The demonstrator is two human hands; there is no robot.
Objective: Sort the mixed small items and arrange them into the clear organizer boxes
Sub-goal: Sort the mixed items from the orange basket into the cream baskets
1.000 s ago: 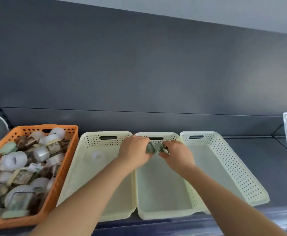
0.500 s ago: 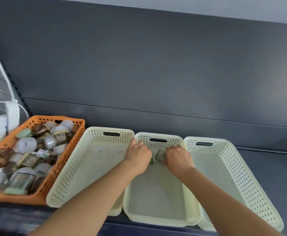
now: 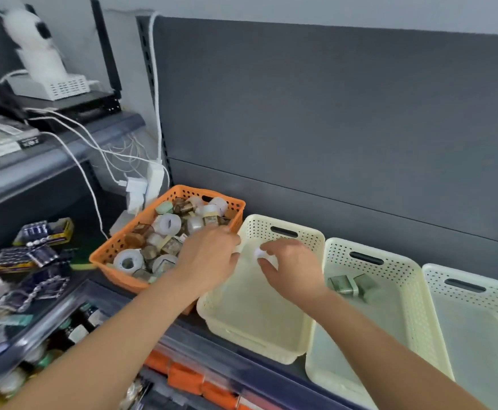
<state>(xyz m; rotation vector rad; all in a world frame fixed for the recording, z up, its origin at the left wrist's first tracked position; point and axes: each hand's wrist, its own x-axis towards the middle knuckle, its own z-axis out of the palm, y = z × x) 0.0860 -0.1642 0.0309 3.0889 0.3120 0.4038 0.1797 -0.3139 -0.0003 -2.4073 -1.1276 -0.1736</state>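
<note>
Right hand (image 3: 292, 270) and left hand (image 3: 209, 258) moved to cream basket (image 3: 259, 335) beside orange basket (image 3: 117, 241), right fingers pinching white piece (image 3: 260, 253), left fingers' hold unclear.

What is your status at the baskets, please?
Left hand at orange basket edge, grip unclear. Right hand pinches small white item over left cream basket. Two grey-green items in middle basket. Nothing in the way.

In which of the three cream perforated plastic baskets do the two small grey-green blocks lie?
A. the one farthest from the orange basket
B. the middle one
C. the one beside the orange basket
B: the two small grey-green blocks lie side by side near the far wall of the middle cream perforated plastic basket.
</note>
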